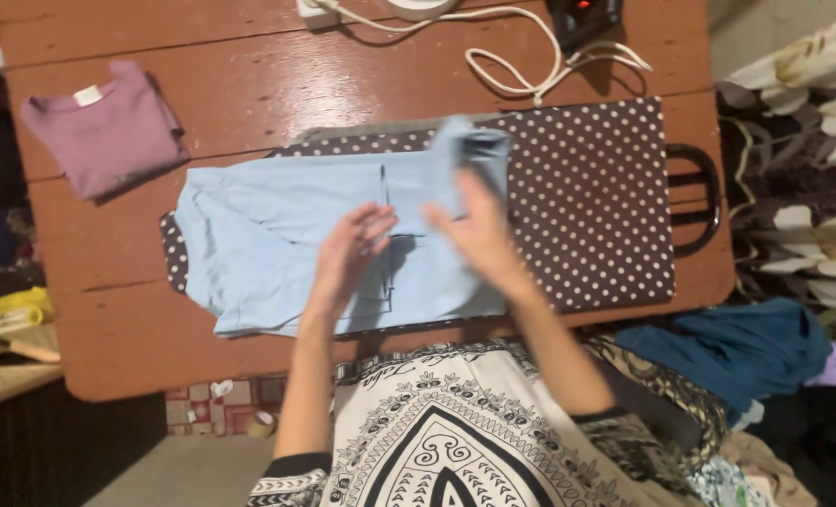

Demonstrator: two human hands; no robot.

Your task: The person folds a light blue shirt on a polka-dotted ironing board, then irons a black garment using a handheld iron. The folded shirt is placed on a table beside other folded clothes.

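Reddish wooden tabletop (249,94) carries a dotted ironing pad (596,207). Left hand (352,249) presses flat, fingers spread, on the light-blue garment (268,244); right hand (479,230) fingers lift its folded edge.

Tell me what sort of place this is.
Probably a home ironing or laundry corner. A light blue garment lies on a dotted ironing pad over a red wooden table, a folded mauve top waits beside it, and loose clothes are heaped nearby.
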